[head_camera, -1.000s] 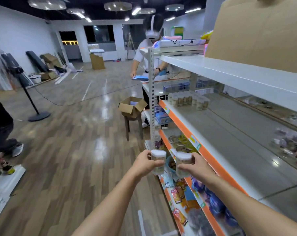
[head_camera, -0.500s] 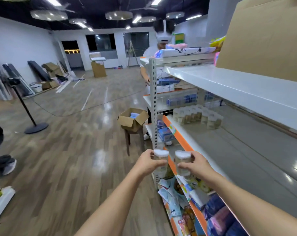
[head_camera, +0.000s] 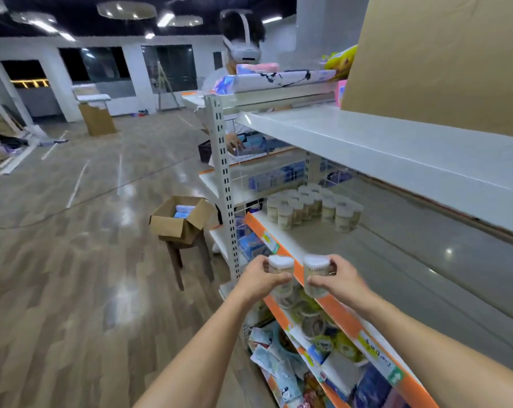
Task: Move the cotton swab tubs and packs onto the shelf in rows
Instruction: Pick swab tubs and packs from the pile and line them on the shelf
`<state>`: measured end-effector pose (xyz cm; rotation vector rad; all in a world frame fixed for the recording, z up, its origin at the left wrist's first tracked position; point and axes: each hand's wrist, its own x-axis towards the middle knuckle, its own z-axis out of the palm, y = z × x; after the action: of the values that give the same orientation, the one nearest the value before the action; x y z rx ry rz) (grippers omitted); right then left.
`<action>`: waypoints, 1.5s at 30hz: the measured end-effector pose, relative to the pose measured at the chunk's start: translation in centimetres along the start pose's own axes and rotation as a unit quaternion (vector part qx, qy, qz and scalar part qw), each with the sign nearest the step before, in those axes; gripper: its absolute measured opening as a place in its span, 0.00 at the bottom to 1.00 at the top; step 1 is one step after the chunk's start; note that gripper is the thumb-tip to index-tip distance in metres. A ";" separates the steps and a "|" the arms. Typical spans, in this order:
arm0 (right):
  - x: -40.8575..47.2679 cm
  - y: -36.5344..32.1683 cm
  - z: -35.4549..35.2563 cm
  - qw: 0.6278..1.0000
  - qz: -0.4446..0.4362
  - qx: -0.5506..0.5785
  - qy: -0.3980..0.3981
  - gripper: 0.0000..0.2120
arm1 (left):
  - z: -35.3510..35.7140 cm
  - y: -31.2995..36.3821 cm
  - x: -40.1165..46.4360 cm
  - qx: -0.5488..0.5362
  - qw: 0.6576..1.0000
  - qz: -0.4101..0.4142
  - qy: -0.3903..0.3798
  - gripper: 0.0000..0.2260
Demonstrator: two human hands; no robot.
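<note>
Orange shelf edge (head_camera: 342, 315) behind two tubs: left hand (head_camera: 256, 279) fingers, right hand (head_camera: 340, 279) fingers clamped.

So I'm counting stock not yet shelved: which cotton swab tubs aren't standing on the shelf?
The two held tubs: one in the left hand, one in the right hand. The other tubs stand clustered on the shelf.

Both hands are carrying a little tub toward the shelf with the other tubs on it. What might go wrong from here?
The cluster of clear white-lidded cotton swab tubs already on the grey orange-edged shelf stands tightly packed; a tub set down carelessly could topple neighbours. With the left hand and right hand each gripping one tub, neither is free to steady them. The white upper shelf overhangs the reach.
</note>
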<state>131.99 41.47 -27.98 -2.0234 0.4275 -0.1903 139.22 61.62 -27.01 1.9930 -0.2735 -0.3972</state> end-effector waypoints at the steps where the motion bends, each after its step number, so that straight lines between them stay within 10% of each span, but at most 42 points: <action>1: 0.7 -0.1 0.1 1.000 0.008 0.004 0.015 0.18 | -0.1 0.0 1.6 -0.005 1.000 0.006 -0.016 0.20; 18: 8.1 -1.6 2.6 0.972 0.138 -0.018 0.188 0.23 | -1.3 2.3 16.9 0.064 0.975 0.097 -0.190 0.32; 34: 13.8 0.4 -0.5 0.969 0.133 -0.017 0.206 0.17 | 3.3 7.6 22.6 0.177 0.921 0.217 -0.271 0.23; 45: 16.9 2.1 -0.9 0.961 0.143 -0.054 0.230 0.25 | 5.4 7.2 25.7 0.348 0.882 0.291 -0.129 0.25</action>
<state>146.90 33.46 -30.21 -1.9887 1.0348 -0.4709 160.63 44.73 -26.77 2.3988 -1.3030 -0.1744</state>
